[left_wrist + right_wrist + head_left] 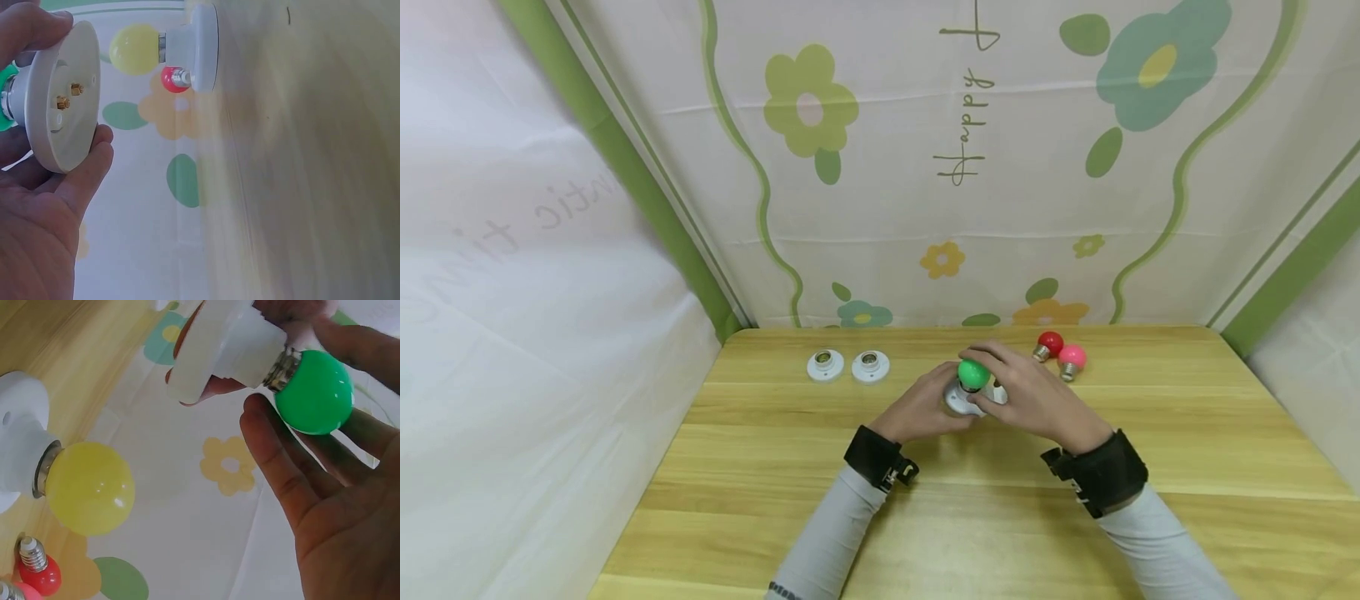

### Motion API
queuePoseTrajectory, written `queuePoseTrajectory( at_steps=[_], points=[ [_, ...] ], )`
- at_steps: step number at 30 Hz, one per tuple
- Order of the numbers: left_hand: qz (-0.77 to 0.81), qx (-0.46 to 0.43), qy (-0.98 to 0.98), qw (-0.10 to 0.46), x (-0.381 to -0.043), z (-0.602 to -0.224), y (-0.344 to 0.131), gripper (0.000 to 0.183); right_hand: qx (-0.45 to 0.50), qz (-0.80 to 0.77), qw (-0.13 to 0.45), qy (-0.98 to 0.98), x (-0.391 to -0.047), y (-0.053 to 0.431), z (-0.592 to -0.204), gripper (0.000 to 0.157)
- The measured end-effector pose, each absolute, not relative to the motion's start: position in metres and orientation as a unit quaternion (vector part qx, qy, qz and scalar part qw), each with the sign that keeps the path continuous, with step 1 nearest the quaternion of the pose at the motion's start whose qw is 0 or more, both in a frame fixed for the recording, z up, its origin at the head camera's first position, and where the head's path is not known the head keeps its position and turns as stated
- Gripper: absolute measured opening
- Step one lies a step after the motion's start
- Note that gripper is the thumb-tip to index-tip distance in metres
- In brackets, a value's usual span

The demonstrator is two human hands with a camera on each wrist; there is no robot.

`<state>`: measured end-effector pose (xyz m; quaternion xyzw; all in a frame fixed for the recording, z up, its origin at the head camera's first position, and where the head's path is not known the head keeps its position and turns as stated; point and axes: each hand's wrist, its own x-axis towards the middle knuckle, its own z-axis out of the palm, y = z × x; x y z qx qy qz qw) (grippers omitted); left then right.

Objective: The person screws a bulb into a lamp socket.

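Observation:
Above the wooden table, my left hand [925, 407] grips a white round lamp socket [45, 119] by the rim of its base. The underside, with two brass screws, faces the left wrist camera. Seated in that socket is a green bulb [973, 374], its metal thread partly showing in the right wrist view. My right hand [1037, 396] holds the green bulb with its fingers spread around the globe. Close by stands a second socket [22, 447] carrying a yellow bulb [90, 489]; in the head view, my right hand hides this yellow bulb.
Left of my hands, two white sockets without bulbs [825, 367] sit side by side on the table [760, 467]. A red bulb [1051, 342] and a pink bulb [1072, 357] lie to the right. A flower-printed cloth [880, 192] hangs behind the table's back edge.

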<state>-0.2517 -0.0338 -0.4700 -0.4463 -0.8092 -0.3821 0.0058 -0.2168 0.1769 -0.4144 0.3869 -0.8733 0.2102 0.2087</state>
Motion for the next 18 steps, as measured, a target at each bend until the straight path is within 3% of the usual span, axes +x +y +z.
queuePoseTrajectory(
  at_steps=[7,18],
  points=[
    [-0.386,-0.448,-0.806,0.009,-0.2523,-0.4701,-0.0341,0.072,0.389,0.219,0.206,-0.871,-0.2149,0.1774,-0.4124,0.052],
    [-0.377,-0.440,-0.815,0.004,-0.2509,-0.4688,-0.0340,0.068,0.365,0.200,0.253,-0.873,-0.2149,0.1749,-0.4115,0.052]
  ],
)
